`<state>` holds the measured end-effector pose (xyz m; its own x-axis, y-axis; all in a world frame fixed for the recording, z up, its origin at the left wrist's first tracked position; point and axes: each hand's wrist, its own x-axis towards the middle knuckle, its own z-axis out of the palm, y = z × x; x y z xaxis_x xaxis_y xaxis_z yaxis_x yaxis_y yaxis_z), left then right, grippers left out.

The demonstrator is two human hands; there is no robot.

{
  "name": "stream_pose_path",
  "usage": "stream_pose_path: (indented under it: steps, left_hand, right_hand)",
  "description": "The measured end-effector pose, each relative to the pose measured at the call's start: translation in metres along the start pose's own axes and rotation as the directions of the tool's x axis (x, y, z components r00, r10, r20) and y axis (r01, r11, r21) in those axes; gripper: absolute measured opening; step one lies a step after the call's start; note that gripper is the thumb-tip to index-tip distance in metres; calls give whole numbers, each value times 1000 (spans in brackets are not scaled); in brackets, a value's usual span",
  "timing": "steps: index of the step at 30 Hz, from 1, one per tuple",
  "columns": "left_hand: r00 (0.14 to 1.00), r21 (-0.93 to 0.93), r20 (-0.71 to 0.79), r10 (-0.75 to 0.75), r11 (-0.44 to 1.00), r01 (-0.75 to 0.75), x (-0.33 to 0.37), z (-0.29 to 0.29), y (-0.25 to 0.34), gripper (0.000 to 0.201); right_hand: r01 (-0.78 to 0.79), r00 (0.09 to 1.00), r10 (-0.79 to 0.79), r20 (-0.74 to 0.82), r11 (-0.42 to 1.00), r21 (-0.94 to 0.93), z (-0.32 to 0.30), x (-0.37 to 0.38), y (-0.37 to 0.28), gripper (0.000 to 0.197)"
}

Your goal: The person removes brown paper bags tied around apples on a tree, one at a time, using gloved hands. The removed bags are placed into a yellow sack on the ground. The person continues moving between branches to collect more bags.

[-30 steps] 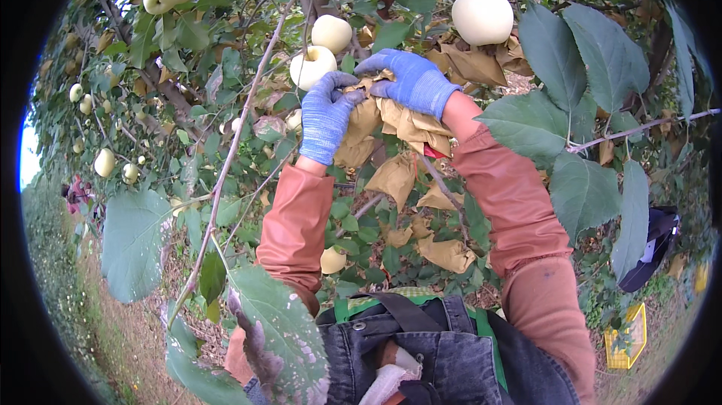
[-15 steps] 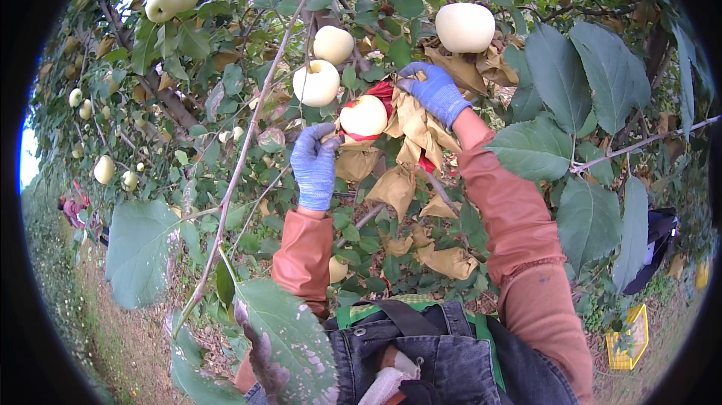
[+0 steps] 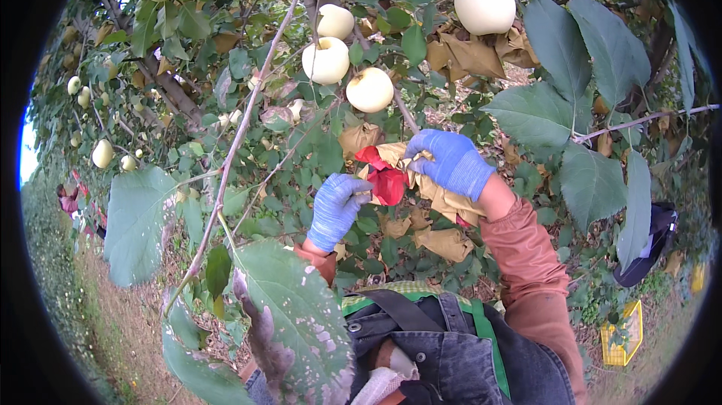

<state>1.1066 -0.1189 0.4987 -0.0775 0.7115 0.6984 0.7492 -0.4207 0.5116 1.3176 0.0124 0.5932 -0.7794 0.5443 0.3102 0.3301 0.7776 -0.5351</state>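
Both my hands wear blue knit gloves. My right hand is closed around a crumpled brown paper bag with a red inner layer sticking out on its left. Against the left edge of that bag, my left hand pinches with thumb and fingers pressed together; the gripped edge is mostly hidden. Just above the hands hangs a bare pale apple. Two more pale apples, a lower one and an upper one, hang beside it. Higher at the right is a large pale apple.
A thin branch crosses close in front on the left, with a large spotted leaf below. Broad leaves hang near my right arm. Brown papers sit among the foliage. A yellow crate stands at lower right. A person is far left.
Both hands have moved down, away from the apple. The paper bag with its red layer has come off the apple and moved down in my right hand, leaving the apple bare on the branch.
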Motion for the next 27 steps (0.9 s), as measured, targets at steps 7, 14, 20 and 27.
stream_pose_path:
  steps: [7,14,20,27]
  left_hand:
    - [917,-645,-319,-238,764,-26,20,6,65,33]
    - [876,-900,-163,-454,432,56,76,55,100,55]
    - [958,-991,116,-261,34,130,114,84,91,56]
    - [959,-496,-230,-166,868,31,233,101,35,52]
  right_hand:
    - [343,938,-324,-124,921,186,-6,-35,-36,13]
    - [277,850,-70,-523,903,329,20,-53,-52,16]
    - [85,662,199,-723,938,337,-3,-60,-8,15]
    - [-97,779,102,-618,994,42,-49,-41,51,29]
